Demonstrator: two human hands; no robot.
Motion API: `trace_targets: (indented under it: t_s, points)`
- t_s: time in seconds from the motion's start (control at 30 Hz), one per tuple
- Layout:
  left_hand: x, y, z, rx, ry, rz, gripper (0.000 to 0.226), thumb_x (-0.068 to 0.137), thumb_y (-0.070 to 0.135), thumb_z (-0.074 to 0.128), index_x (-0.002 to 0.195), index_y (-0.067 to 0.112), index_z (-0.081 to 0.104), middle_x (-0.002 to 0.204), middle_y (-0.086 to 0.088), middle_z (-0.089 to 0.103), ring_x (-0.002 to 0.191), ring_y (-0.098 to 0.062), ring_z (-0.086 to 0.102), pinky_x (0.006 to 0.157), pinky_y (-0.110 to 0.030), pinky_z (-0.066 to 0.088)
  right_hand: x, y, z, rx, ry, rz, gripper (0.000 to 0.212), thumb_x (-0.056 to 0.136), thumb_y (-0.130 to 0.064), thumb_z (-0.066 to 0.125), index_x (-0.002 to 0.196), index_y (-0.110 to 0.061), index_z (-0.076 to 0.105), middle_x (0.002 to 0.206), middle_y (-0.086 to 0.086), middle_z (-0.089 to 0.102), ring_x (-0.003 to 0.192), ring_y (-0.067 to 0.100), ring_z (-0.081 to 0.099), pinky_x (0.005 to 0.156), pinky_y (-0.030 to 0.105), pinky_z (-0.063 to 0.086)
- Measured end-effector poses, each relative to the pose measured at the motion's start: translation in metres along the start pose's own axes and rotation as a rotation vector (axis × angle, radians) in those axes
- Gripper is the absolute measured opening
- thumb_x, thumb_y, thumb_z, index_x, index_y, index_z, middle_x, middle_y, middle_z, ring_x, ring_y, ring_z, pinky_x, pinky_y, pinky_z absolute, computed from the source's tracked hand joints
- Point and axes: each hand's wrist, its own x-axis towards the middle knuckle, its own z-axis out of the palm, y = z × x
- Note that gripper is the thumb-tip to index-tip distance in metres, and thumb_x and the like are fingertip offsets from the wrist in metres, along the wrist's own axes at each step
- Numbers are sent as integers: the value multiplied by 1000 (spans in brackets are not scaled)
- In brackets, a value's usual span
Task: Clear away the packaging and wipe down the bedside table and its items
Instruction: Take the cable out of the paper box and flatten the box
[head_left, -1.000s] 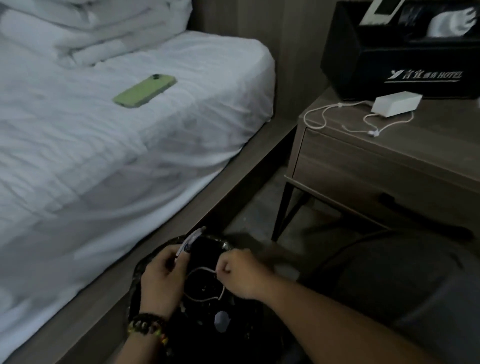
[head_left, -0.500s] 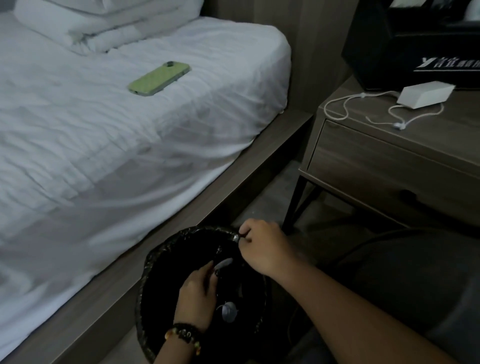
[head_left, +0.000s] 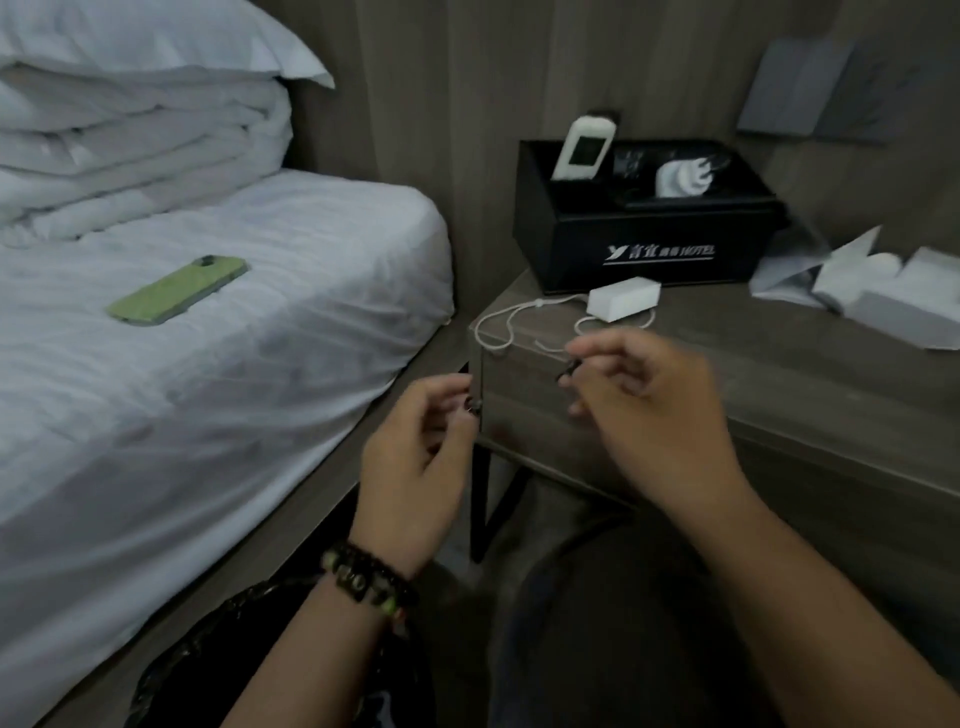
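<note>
My view has lifted off the bin (head_left: 208, 649), which a moment ago filled the space under my hands and now only shows as a black-lined rim at the bottom left. On the bed (head_left: 156, 415) the green phone (head_left: 176, 291) lies where it was, face down on the sheet.

My left hand (head_left: 415, 457), which was reaching down into the bin, is up in front of the desk (head_left: 779, 374) corner, fingers curled, pinching something small and dark at the tips; it is too blurred to name. My right hand (head_left: 649, 410) has risen with it and hovers just over the desk's front edge, thumb and forefinger pinching a thin dark bit, the other fingers loosely spread.

I take this to mean one piece of rubbish is already dropped and I am back for more. The white charger (head_left: 623, 299) and its cable (head_left: 514, 317) sit near the desk's front, in front of the black hotel box (head_left: 649, 244). Further right, the opened white packaging (head_left: 883, 291) is lying on the desk, so clearing is only partly done and no wiping has begun.
</note>
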Motion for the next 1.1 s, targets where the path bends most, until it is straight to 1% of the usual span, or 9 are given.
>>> trace_targets:
  t_s: [0.1,0.17,0.27,0.43,0.6,0.73,0.97,1.03,1.1]
  points:
    - [46,17,40,164,-99,129,28,90,15,61,115,27,58,113,8,61,105,-6,59,95,-28,48,18,1,-38,75,210,-21,25,86,-1,58,83,-24,67,71,-1,70,64,13,66,63,24,55]
    - [74,26,60,306,-88,179,33,90,18,60,123,20,55,121,1,54,115,-13,52,102,-26,40,25,5,-55,131,299,-44,22,87,0,58,87,-20,66,72,2,69,64,14,65,59,18,53]
    - [110,40,84,470,-85,234,39,90,26,60,127,19,51,124,-2,54,119,-19,49,103,-34,41,32,17,-65,189,365,-60,23,87,1,58,89,-21,65,76,9,67,65,19,64,61,23,55]
    - [143,47,126,746,-221,139,54,82,53,62,125,21,55,122,0,60,116,-22,53,96,-43,47,33,42,-63,225,331,-26,26,88,0,57,91,-24,65,77,10,67,68,31,64,62,36,54]
    - [155,41,148,868,-210,126,46,80,50,64,116,23,62,120,-1,63,114,-24,55,94,-42,48,29,50,-65,171,249,-89,31,88,-3,59,89,-34,61,75,1,66,63,25,62,59,37,53]
    - [155,36,150,722,-158,117,38,81,39,68,116,23,64,116,-2,65,106,-21,60,93,-39,50,31,51,-71,156,224,-140,35,88,-4,60,91,-38,58,80,-6,65,61,15,61,56,29,53]
    - [94,43,106,98,57,135,27,86,19,68,112,26,66,113,-3,66,99,-12,65,82,-25,55,31,53,-67,113,194,-142,29,88,-6,60,97,-33,58,77,-9,61,66,7,59,58,19,50]
    - [75,39,91,-74,95,47,27,88,16,67,114,22,66,113,-4,68,99,-14,67,83,-28,54,34,53,-59,-20,127,-143,26,87,-8,61,103,-29,60,88,-10,61,74,4,59,66,17,51]
    - [65,37,78,-392,146,-121,22,89,12,64,111,15,66,109,-4,69,99,-16,67,83,-28,55,43,53,-48,-195,62,-167,27,87,-13,61,111,-25,60,104,-9,57,87,3,57,79,25,52]
